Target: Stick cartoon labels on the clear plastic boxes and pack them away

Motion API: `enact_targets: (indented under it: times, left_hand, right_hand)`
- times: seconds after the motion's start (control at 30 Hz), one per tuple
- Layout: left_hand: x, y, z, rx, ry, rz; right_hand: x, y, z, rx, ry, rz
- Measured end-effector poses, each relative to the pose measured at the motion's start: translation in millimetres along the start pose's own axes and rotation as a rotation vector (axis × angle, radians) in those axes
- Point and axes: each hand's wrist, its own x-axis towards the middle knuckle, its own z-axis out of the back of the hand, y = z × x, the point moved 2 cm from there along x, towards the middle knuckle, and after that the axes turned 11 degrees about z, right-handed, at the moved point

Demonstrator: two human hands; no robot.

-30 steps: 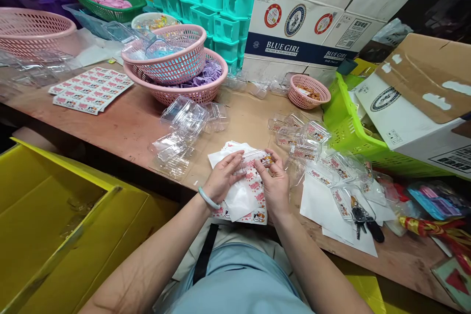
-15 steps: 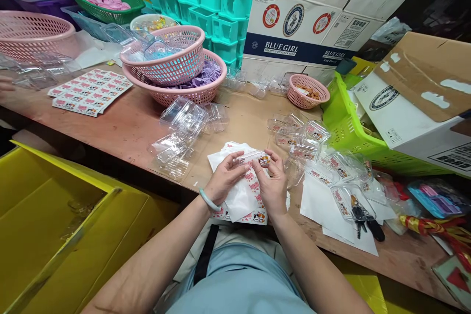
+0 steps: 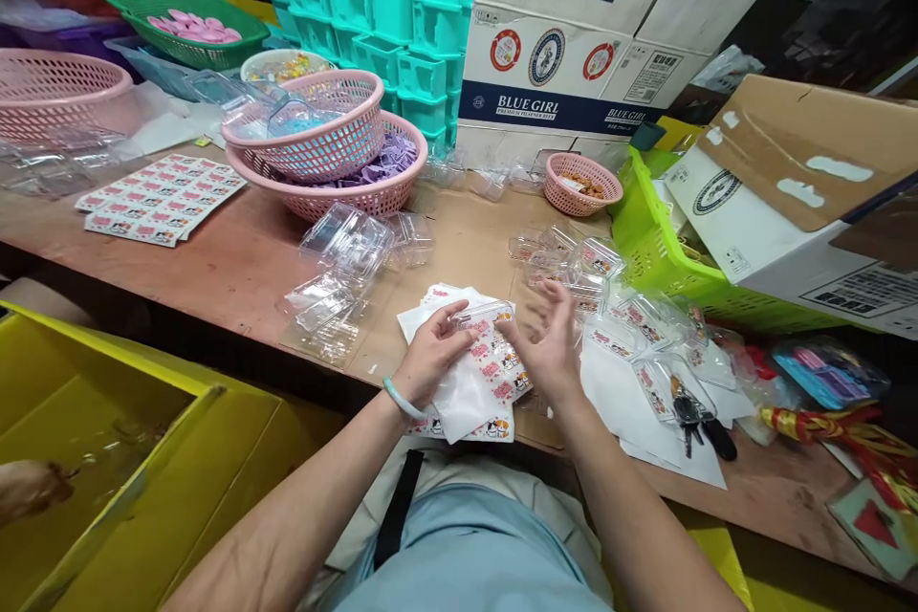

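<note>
My left hand [image 3: 430, 354], with a pale green bangle at the wrist, pinches a small clear plastic case [image 3: 482, 311] by its left side. The case is above a sheet of cat stickers [image 3: 506, 365], whose print shows through the plastic. My right hand [image 3: 551, 344] is open at the case's right side, fingers raised and apart; whether its thumb touches the case I cannot tell. White backing paper [image 3: 459, 402] lies under my left hand. Several labelled clear cases [image 3: 601, 256] lie beyond and right of my right hand. Unlabelled clear cases [image 3: 351, 239] are piled to the left.
Pink baskets [image 3: 334, 201] stand at the back left, near more sticker sheets [image 3: 162, 199]. A small pink basket [image 3: 582, 184], a lime crate [image 3: 660, 220] and keys [image 3: 692, 413] are on the right. Another person's hand [image 3: 32, 488] hangs over a yellow box [image 3: 236, 459].
My right hand has opened and moved slightly right, off the case's right end. My left hand keeps hold of the case. Another person's hand has appeared at the lower left.
</note>
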Motion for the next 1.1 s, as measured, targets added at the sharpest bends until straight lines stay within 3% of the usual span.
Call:
enact_targets:
  times: [0.07, 0.17, 0.23, 0.27, 0.37, 0.43, 0.53, 0.63, 0.73, 0.8, 0.87, 0.97, 1.1]
  left_hand:
    - [-2.4, -5.3, 0.0, 0.018, 0.095, -0.036]
    - [-2.7, -21.4, 9.1, 0.082, 0.223, -0.094]
    - [1.5, -34.5, 23.7, 0.168, 0.148, -0.181]
    - [4.4, -40.2, 33.2, 0.249, 0.028, -0.256]
    - [10.8, -46.2, 58.2, 0.664, -0.398, -0.479]
    - [13.1, -38.6, 65.7, 0.952, -0.509, -0.468]
    - [10.8, -25.3, 66.7, 1.079, -0.494, -0.359]
    - [4.7, -26.9, 60.6, 0.868, -0.345, -0.436]
    - [3.0, -36.3, 56.3, 0.671, -0.224, -0.508]
    - [4.0, -38.7, 55.1, 0.595, -0.259, -0.529]
    - [3.8, -35.1, 53.2, 0.525, -0.340, -0.572]
    - [0.1, -20.4, 47.4, 0.491, -0.439, -0.617]
    - [-3.6, -1.1, 35.0, 0.371, -0.348, -0.501]
  right_hand:
    - [5.3, 4.4, -2.7, 0.103, 0.211, -0.077]
    - [26.5, 6.0, -6.3, 0.281, 0.598, -0.082]
    - [50.0, -1.5, -11.4, 0.286, 0.745, -0.031]
    - [64.2, -8.6, -15.8, 0.217, 0.722, 0.010]
    - [104.1, -35.0, -36.5, -0.158, 0.405, 0.144]
    - [117.9, -47.8, -53.2, -0.385, 0.307, 0.178]
    - [114.1, -46.7, -65.0, -0.504, 0.332, 0.227]
    - [90.1, -27.4, -54.0, -0.276, 0.370, 0.213]
    - [64.4, -16.4, -39.4, 0.130, 0.551, -0.081]
    - [54.3, -17.4, -33.8, 0.334, 0.625, -0.271]
    - [53.3, -22.6, -30.5, 0.447, 0.548, -0.336]
    - [61.1, -30.2, -28.4, 0.495, 0.339, -0.308]
    - [72.8, -30.9, -30.8, 0.597, 0.259, -0.310]
